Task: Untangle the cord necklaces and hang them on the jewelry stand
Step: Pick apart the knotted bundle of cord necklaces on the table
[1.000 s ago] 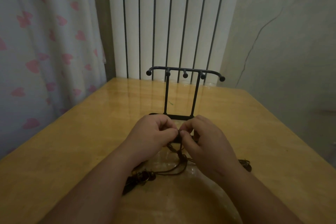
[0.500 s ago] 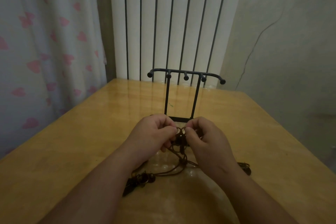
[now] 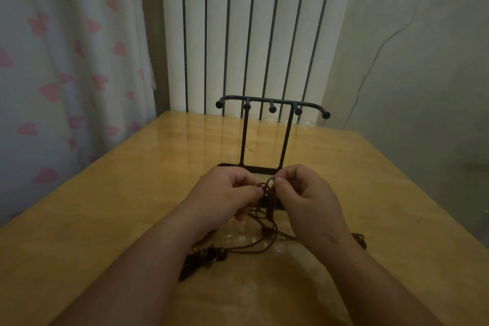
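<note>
at frame centre both the left hand [image 3: 227, 193] and right hand [image 3: 304, 193] pinch a knot of the cord necklaces [image 3: 267, 190], whose cords trail down-frame onto the worktop [image 3: 105, 206], with the empty jewelry stand [image 3: 270, 111] directly above, equally near both.

Wooden table [image 3: 111, 209]; stand [image 3: 267, 140]; cords [image 3: 254, 246]

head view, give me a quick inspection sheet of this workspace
surface: glossy wooden table, bare apart from the job's things
job's things: tangled cord necklaces, pendants lying on the table; black jewelry stand upright, hooks bare
clutter: nothing seen
grippers: left hand and right hand both pinch the knot
cables: thin wire running down the right wall
surroundings: heart-print curtain, white radiator
</note>
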